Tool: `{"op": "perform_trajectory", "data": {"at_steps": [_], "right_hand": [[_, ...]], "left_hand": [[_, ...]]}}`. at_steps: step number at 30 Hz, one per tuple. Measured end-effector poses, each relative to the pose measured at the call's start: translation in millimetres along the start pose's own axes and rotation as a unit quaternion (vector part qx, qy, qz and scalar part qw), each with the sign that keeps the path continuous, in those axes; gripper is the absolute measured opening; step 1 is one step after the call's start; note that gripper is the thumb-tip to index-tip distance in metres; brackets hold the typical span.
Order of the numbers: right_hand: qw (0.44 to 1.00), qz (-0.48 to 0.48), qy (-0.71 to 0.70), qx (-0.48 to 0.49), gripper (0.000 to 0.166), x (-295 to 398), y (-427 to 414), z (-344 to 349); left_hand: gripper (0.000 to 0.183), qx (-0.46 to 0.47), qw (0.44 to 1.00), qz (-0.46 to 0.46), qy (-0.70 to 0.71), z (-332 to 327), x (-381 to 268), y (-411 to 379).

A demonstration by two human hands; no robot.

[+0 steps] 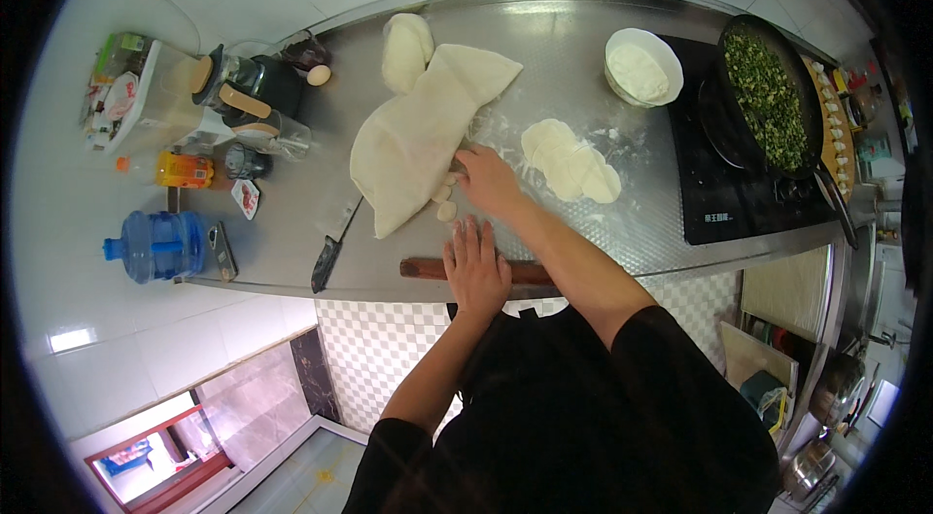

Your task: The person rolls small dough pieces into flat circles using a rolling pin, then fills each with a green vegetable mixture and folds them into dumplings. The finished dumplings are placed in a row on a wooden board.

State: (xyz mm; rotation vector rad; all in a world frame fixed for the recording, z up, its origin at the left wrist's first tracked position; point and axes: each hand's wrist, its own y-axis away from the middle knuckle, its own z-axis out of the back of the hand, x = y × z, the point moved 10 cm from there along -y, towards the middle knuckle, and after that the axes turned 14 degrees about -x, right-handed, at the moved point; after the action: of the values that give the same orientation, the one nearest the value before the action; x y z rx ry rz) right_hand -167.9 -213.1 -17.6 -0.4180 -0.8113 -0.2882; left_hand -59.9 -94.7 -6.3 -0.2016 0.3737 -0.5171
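My left hand (477, 270) lies palm down with fingers spread across a dark wooden rolling pin (426, 268), fingertips reaching toward the steel counter. My right hand (490, 182) is at the edge of a cream cloth (408, 142), fingers curled down; whether they pinch anything is hidden. Small dough pieces (447, 211) peek out from under that edge, between both hands. Overlapping round dough wrappers (568, 160) lie to the right on floured steel. Behind the cloth rests a pale lump of dough (405, 51). A white bowl (619, 93) at the back right holds flour (638, 74).
To the right, a frying pan (816, 128) of chopped green filling (765, 98) sits on a black induction cooktop (707, 186). A knife (326, 262) lies left of the cloth. Further left are an egg (318, 75), a phone (222, 252) and a blue water jug (162, 244).
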Motion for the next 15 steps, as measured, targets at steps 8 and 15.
{"op": "perform_trajectory", "data": {"at_steps": [8, 15], "right_hand": [[0.997, 0.062, 0.049, 0.006, 0.019, 20, -33, -33], [0.989, 0.081, 0.124, -0.013, 0.014, 11, -57, -37]], "left_hand": [[0.063, 0.003, 1.0, 0.008, 0.0, -1, 3, 3], [0.061, -0.011, 1.0, -0.002, 0.005, 1, 1, 2]]}}
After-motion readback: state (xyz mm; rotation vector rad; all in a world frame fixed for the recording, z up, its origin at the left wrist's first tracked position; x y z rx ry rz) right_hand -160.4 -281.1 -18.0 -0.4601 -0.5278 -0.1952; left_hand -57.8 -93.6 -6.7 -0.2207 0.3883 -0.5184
